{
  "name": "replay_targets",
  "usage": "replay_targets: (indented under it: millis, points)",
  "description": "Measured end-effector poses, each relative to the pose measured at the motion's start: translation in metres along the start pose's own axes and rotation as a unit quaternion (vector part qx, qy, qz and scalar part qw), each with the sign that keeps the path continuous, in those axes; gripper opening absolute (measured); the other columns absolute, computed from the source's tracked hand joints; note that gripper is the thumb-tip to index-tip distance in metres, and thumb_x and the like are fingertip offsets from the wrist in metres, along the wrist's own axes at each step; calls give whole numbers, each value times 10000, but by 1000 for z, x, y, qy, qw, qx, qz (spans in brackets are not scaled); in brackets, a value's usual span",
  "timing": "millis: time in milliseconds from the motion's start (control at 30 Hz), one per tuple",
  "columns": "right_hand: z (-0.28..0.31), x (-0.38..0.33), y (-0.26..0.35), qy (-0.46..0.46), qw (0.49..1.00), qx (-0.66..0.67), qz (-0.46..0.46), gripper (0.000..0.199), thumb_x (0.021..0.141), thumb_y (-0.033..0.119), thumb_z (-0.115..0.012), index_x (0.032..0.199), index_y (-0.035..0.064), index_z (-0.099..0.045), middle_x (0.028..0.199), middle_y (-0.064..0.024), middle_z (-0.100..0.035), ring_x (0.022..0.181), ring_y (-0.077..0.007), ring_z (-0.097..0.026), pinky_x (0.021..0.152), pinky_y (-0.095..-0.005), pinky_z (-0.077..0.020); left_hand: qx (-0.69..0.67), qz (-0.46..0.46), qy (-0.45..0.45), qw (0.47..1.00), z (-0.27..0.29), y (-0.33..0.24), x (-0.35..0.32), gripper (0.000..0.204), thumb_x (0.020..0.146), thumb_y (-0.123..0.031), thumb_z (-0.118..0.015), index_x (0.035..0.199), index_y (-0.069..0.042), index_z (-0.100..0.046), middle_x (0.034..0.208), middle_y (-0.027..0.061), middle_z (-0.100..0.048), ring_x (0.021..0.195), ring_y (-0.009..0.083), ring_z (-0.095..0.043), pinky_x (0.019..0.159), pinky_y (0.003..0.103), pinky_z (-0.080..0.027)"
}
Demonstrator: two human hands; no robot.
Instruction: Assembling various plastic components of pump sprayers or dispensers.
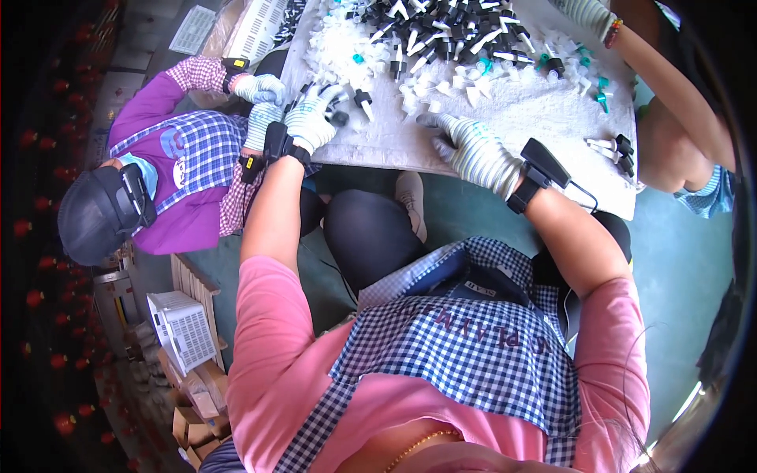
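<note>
My left hand [313, 120], in a striped white glove, rests on the left edge of the white-covered table [378, 146]. Its fingers are spread and touch small black caps [339, 118] beside it. Just right of it lies one black cap with a white tip [363, 103]. My right hand [475, 151], gloved likewise, is at the table's front edge with thumb and forefinger apart and nothing visible between them. Beyond it spreads a pile of black caps with white tips [441, 35], among translucent white pieces [339, 55] and a few green ones [602, 94].
At my left, a co-worker in purple has gloved hands [260, 89] close to my left hand. Another person's gloved hand [587, 13] reaches in at the far right. Several black caps [623, 150] lie at the right corner. A white basket [183, 331] and cartons [193, 430] stand lower left.
</note>
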State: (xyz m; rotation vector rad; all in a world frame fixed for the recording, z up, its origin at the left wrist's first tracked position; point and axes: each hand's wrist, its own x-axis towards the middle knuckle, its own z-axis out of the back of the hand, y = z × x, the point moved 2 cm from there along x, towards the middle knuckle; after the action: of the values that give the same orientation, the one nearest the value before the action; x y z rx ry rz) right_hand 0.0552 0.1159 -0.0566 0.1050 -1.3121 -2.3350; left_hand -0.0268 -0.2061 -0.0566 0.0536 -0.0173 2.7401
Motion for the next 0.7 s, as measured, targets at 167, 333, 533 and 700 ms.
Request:
replay_targets:
  millis: [167,333,533,700]
  points:
    - [-1,0,0,12,1000,-7,-20,344,890,61,-609,1233,43,-620,1064,-225,-679,975,-376,-673,849,-408,-534,-12,68,3,998,-8,-4,7,532,794,-187,-688,1304,-199,-538,1310,179,-530,1052,370,-631,889,441,-519]
    - [-2,0,0,25,1000,6,-7,347,888,83,-602,1233,66,-621,1047,-215,-678,974,-384,-662,850,-422,-529,-104,144,-53,983,-6,-5,11,497,807,-96,-595,1292,-190,-538,1172,183,-557,998,375,-631,841,454,-517]
    - [-7,-1,-7,24,1000,2,-6,353,880,32,-609,1233,25,-610,1063,-214,-688,985,-353,-681,855,-392,-536,-265,48,-224,936,53,-21,-49,571,757,80,-607,1294,-93,-517,1091,88,-556,839,170,-571,716,272,-486]
    - [-8,-2,-7,13,1000,0,6,364,879,39,-615,1242,20,-602,1060,-218,-688,977,-354,-683,848,-392,-538,-415,230,-297,829,75,4,-244,577,802,142,-579,1339,-42,-475,1148,25,-569,672,3,-417,611,150,-383]
